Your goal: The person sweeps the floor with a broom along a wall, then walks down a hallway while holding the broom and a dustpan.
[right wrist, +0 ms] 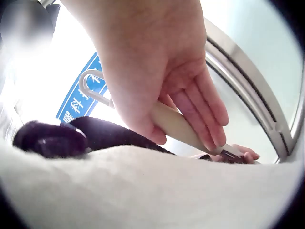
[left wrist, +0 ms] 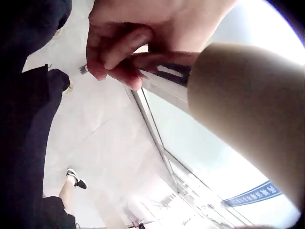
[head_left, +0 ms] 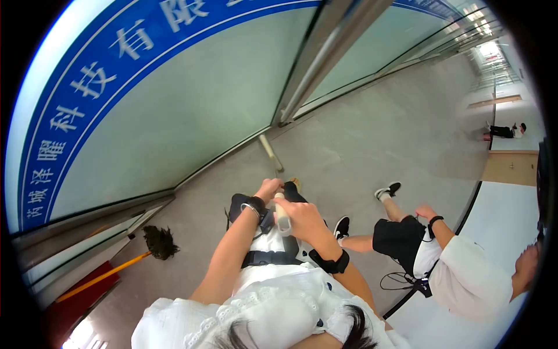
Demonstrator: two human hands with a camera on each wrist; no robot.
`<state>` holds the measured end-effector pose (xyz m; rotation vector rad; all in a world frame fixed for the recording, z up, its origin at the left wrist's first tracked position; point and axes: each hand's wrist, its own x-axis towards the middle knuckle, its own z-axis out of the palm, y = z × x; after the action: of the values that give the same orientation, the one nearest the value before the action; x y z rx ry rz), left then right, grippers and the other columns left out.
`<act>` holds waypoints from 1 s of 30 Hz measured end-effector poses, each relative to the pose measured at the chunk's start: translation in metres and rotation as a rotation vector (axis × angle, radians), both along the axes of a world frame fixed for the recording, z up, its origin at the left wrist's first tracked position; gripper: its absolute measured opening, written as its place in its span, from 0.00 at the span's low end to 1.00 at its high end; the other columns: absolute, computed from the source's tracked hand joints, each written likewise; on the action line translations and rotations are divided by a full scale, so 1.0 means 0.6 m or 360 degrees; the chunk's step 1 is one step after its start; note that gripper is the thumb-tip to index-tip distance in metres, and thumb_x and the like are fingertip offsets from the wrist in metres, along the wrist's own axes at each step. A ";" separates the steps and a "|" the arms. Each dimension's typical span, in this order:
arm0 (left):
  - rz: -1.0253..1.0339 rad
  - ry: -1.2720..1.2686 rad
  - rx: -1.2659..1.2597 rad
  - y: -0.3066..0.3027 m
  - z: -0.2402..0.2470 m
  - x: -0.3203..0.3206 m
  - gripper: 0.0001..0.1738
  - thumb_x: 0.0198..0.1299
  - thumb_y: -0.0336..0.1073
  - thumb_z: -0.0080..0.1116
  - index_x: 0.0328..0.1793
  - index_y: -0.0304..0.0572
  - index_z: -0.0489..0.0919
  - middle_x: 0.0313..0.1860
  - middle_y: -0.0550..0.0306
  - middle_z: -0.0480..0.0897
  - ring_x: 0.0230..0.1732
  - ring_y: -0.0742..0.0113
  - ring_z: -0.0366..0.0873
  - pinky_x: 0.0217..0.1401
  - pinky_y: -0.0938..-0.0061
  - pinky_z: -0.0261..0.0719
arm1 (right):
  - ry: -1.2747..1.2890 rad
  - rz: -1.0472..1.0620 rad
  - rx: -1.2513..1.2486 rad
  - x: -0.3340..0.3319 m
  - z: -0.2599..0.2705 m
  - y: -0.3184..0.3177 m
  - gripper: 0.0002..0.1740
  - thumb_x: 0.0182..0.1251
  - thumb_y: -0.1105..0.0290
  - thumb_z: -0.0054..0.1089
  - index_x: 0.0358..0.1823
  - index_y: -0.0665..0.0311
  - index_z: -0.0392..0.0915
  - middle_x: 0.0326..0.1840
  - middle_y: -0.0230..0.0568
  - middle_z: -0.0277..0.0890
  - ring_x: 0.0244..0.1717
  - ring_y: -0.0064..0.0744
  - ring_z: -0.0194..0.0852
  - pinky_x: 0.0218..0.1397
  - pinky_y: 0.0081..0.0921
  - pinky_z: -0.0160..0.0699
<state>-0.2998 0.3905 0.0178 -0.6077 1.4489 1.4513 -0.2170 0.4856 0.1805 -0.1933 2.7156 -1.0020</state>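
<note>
A cream pole [head_left: 283,220] with a hanging hook [right wrist: 88,88] at its top end slants down before my body. My right hand [head_left: 305,220] grips its upper part, fingers lying along the shaft and thumb round the other side. Lower down, my left hand [head_left: 270,189] curls its fingers round the pole, by a dark slotted collar [left wrist: 172,72]. In the head view a pale blurred bar [head_left: 270,152] shows at floor level beyond the hands, in front of the glass, roughly in line with the pole. The thick cream handle [left wrist: 248,105] fills the right side of the left wrist view.
A glass wall [head_left: 226,87] with a metal frame and blue lettered band stands ahead and left. A mop [head_left: 161,242] with yellow handle leans at the left. Another person [head_left: 465,262] in white top and black shorts is close on the right; a further person [head_left: 505,131] is far off.
</note>
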 end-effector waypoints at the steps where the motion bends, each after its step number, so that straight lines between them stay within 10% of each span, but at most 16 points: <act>1: -0.0007 0.0115 0.0132 0.021 -0.039 0.010 0.09 0.48 0.33 0.51 0.22 0.35 0.70 0.18 0.57 0.72 0.18 0.68 0.67 0.21 0.72 0.66 | -0.0058 0.0006 0.0033 0.005 0.003 0.013 0.21 0.50 0.63 0.55 0.47 0.62 0.69 0.24 0.49 0.74 0.27 0.46 0.74 0.30 0.36 0.71; 11: 0.0210 -0.0038 0.0136 0.077 0.000 0.026 0.10 0.45 0.34 0.53 0.21 0.32 0.73 0.19 0.56 0.73 0.19 0.68 0.67 0.22 0.74 0.64 | -0.0053 0.0170 -0.0057 0.004 -0.010 0.072 0.25 0.44 0.67 0.56 0.49 0.60 0.69 0.31 0.47 0.74 0.32 0.46 0.74 0.33 0.35 0.72; 30: 0.2201 -0.0354 0.0259 -0.336 -0.069 0.349 0.10 0.49 0.42 0.51 0.27 0.45 0.69 0.18 0.62 0.70 0.24 0.62 0.71 0.29 0.72 0.71 | -0.0202 0.1642 -0.0517 0.059 -0.119 -0.235 0.19 0.49 0.72 0.49 0.46 0.50 0.67 0.22 0.43 0.73 0.25 0.44 0.73 0.27 0.36 0.69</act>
<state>-0.0904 0.1888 -0.0236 -1.7847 0.6036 2.3435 -0.1818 0.3445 0.1090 -1.3440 1.8487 -1.0056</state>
